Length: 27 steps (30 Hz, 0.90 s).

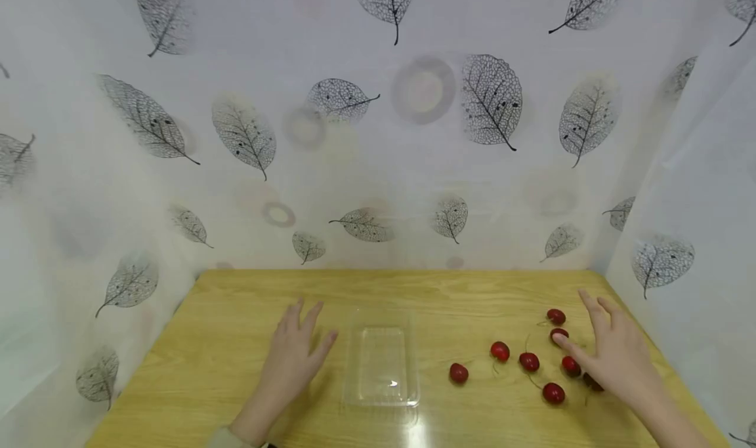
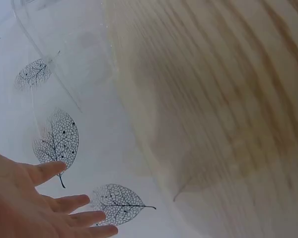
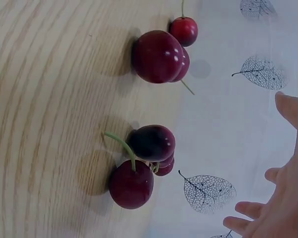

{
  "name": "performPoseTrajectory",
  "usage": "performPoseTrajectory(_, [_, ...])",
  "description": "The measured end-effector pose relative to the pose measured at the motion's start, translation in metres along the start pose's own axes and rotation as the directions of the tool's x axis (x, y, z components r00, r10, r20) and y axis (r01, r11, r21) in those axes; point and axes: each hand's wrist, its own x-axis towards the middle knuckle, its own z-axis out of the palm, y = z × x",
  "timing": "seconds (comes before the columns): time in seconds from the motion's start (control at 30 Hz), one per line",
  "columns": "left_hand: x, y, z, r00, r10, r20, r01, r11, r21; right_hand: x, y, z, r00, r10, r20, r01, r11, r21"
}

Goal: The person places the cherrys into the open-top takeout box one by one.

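Several dark red cherries, some with stems, lie on the right half of the table; one cherry [image 1: 459,373] sits apart from the rest, nearest a clear plastic container [image 1: 348,389]. My right hand [image 1: 614,353] hovers above the rightmost cherries with fingers spread, partly hiding a cherry [image 1: 592,382]. Close up in the right wrist view, a cherry [image 3: 131,184] with a green stem shows beside others. Left of the container, my left hand [image 1: 292,353] is held over the table, its fingers apart and nothing in it. Straight fingers [image 2: 72,203] also appear in the left wrist view.
The wooden table [image 1: 236,304] is bordered at the back and sides by pale sheeting [image 1: 425,166] printed with skeleton leaves. Light glares off the tabletop just in front of the container.
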Motion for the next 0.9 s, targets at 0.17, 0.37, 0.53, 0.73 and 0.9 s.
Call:
performPoseTrajectory(0.17, [0.004, 0.000, 0.004, 0.999, -0.038, 0.028, 0.042, 0.986, -0.164, 0.001, 0.006, -0.005, 1.000, 0.013, 0.008, -0.013, 0.996, 0.086])
performPoseTrajectory(0.37, [0.008, -0.003, 0.011, 0.991, -0.087, 0.100, 0.119, 0.916, -0.383, 0.002, 0.014, -0.008, 0.998, 0.054, 0.030, -0.058, 0.987, 0.149])
performPoseTrajectory(0.53, [0.010, -0.002, 0.013, 0.978, -0.135, 0.162, 0.202, 0.824, -0.530, 0.003, 0.025, -0.012, 0.998, 0.064, 0.024, -0.067, 0.972, 0.224])
performPoseTrajectory(0.73, [0.011, -0.003, 0.018, 0.962, -0.148, 0.231, 0.270, 0.661, -0.700, -0.003, 0.035, -0.017, 0.991, 0.118, 0.058, -0.130, 0.949, 0.286])
performPoseTrajectory(0.9, [0.013, -0.003, 0.022, 0.940, -0.179, 0.290, 0.340, 0.559, -0.756, -0.015, 0.044, -0.017, 0.980, 0.178, 0.085, -0.197, 0.913, 0.358])
